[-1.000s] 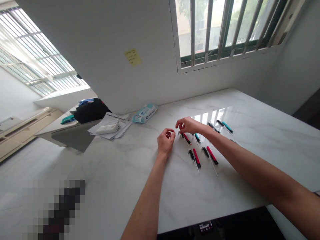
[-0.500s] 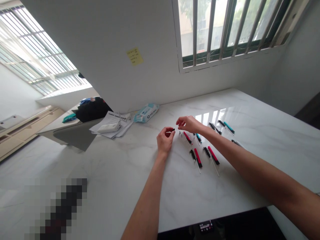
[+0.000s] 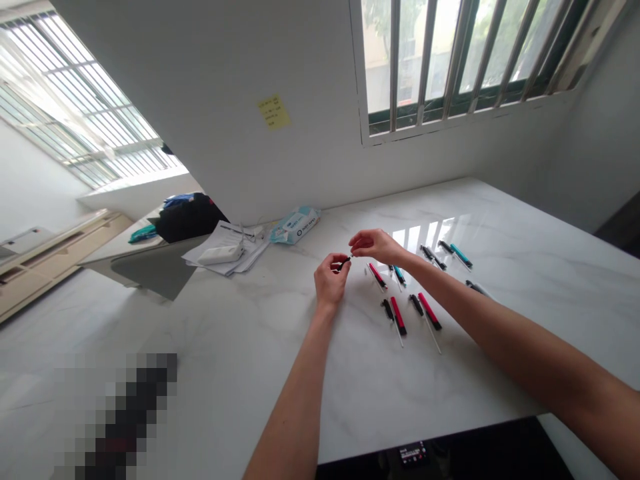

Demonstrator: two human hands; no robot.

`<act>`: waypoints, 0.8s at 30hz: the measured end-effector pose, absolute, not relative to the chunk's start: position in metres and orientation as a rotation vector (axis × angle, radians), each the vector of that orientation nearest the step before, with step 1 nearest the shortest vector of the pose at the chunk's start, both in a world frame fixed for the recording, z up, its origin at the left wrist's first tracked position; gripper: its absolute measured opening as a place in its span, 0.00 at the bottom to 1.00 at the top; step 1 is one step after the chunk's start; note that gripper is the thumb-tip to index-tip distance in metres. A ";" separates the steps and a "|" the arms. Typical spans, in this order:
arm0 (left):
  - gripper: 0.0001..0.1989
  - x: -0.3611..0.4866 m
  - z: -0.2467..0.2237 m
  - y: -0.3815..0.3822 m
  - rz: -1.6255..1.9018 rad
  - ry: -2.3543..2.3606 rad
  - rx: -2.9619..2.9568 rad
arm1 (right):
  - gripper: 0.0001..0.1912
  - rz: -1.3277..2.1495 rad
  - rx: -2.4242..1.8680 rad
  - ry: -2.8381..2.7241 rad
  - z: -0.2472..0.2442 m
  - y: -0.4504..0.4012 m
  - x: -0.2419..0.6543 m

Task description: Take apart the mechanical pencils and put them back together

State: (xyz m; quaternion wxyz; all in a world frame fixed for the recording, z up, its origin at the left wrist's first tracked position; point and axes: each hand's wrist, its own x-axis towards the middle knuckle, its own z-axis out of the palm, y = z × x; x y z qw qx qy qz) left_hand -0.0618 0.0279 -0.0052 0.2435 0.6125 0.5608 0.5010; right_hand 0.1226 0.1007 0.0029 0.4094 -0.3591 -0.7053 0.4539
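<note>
My left hand (image 3: 330,280) is closed around a short black pen part (image 3: 345,264), its end pointing toward my right hand. Right beside it, my right hand (image 3: 375,245) has its fingertips pinched at that end; a tiny pale bit shows there, too small to name. To the right lie taken-apart pens in small groups: a red pen barrel (image 3: 379,275), a teal pen barrel (image 3: 399,275), another red barrel (image 3: 399,315) beside a black pen part (image 3: 387,309), and a third red barrel (image 3: 429,311) with a thin white refill (image 3: 433,335).
Farther right are another teal barrel (image 3: 461,256), black pen parts (image 3: 433,257) and a grey pen part (image 3: 478,289). A wet wipes pack (image 3: 296,225) and papers (image 3: 240,263) with a white box (image 3: 221,254) lie at the back left. The table's front edge is near my forearms.
My right hand has moved slightly left, bringing its pinched fingertips to the black pen part in my left hand. A small silvery piece on the table no longer shows beside the red barrel.
</note>
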 end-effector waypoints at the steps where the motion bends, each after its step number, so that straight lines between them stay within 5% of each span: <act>1: 0.08 -0.062 -0.005 0.028 1.367 1.522 1.671 | 0.12 1.168 -0.879 -1.767 0.002 0.102 0.122; 24: 0.07 -0.064 -0.007 0.030 1.388 1.448 1.700 | 0.10 0.899 -1.050 -2.060 0.024 0.085 0.126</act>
